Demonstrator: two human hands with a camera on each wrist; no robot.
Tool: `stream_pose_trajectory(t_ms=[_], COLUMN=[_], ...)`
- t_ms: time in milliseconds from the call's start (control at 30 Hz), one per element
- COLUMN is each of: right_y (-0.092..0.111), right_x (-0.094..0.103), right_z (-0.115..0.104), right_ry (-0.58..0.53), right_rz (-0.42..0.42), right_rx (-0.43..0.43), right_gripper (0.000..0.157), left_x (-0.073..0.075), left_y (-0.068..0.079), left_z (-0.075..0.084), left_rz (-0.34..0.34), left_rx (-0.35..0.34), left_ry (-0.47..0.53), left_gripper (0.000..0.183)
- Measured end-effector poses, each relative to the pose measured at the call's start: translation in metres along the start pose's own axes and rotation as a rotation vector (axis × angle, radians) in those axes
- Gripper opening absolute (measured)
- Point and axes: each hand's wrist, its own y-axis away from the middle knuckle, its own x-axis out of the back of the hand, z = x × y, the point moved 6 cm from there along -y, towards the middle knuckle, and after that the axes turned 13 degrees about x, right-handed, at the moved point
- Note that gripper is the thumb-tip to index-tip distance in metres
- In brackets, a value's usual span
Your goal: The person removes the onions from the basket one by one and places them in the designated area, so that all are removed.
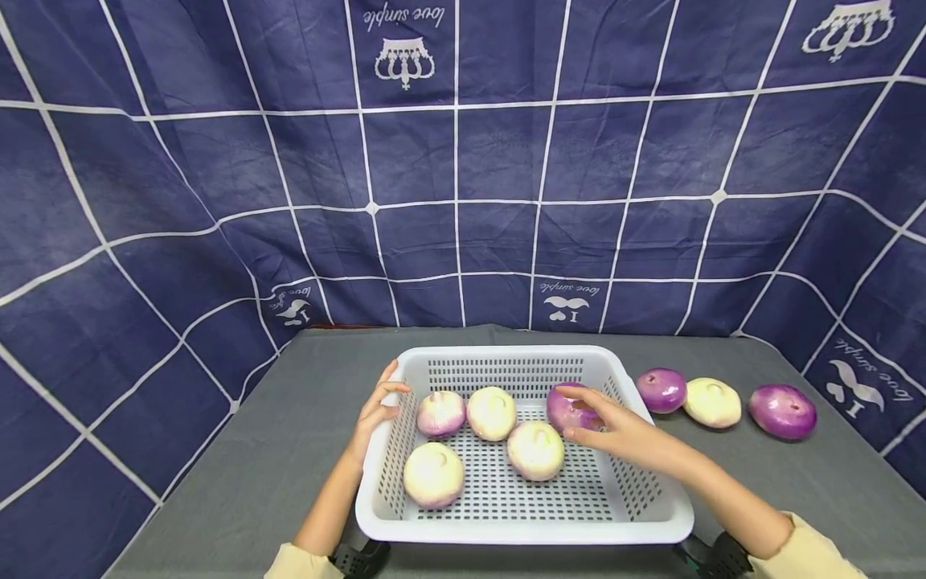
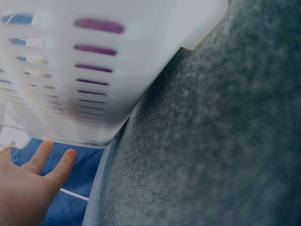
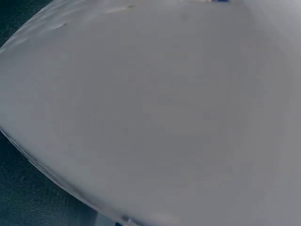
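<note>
A white perforated plastic basket (image 1: 521, 531) stands on the grey tabletop, holding several purple-and-white turnips. Four of them show pale sides, among them one turnip (image 1: 434, 474) at the front left and another (image 1: 535, 450) near the middle. My left hand (image 1: 376, 414) is at the basket's left side, fingers spread and fingertips by the rim. My right hand (image 1: 615, 426) reaches over the right wall, its fingers and thumb apart around a purple turnip (image 1: 564, 408) that they partly cover; whether they touch it is unclear. Basket wall (image 3: 155, 117) fills the right wrist view, hiding that hand.
Right of the basket, a purple turnip (image 1: 661, 390), a pale turnip (image 1: 712, 402) and another purple turnip (image 1: 783, 412) lie on the grey tabletop (image 1: 289, 426). A blue cloth (image 1: 499, 161) with white lines hangs behind and along the sides.
</note>
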Motion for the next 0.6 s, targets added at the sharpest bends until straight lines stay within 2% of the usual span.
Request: stream_pose_trajectory(t_ms=[133,300,467,600], right_y=[-0.008,-0.015,-0.018,-0.017], right_x=[-0.010,-0.021,-0.031,-0.037], right_z=[-0.002,-0.003,-0.002,0.003], right_ry=[0.047,-0.008,-0.049,-0.023], right_rz=[-0.075,-0.147,-0.171,-0.155], right_rx=[-0.013,-0.003,0.001,-0.013], right_gripper=[0.063,0.066,0.068,0.069], left_x=[0.000,0.000,0.000,0.001], left_y=[0.000,-0.001,-0.002,-0.003], left_z=[0.000,-0.001,-0.001,-0.002], left_rz=[0.010,0.004,-0.005,0.002], left_rx=[-0.007,-0.014,-0.022,-0.019], left_ry=[-0.005,-0.014,-0.022,-0.024], left_gripper=[0.036,0.036,0.035,0.036])
